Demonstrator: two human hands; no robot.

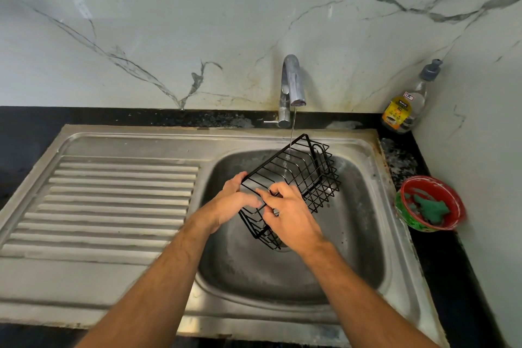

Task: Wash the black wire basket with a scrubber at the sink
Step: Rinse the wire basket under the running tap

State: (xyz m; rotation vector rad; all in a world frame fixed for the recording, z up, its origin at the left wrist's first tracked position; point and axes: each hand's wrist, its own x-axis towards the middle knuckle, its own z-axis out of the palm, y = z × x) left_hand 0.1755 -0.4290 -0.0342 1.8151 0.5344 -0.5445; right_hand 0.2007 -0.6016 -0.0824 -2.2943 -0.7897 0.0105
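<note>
The black wire basket [293, 186] hangs tilted over the steel sink [364, 206], its far end raised under the thin stream from the tap [292, 87]. The left hand [236, 202] grips its near left rim, fingers curled round the wire. The right hand [291, 217] lies just beside it, fingertips pinching wires at the same near end, so most of the basket reaches away beyond both hands. A green scrubber [432, 207] sits in a red bowl [409, 186] on the counter to the right, well apart.

Black wire basket [299, 178] tilted over sink basin [364, 234]; green scrubber [432, 206] lies apart.
</note>
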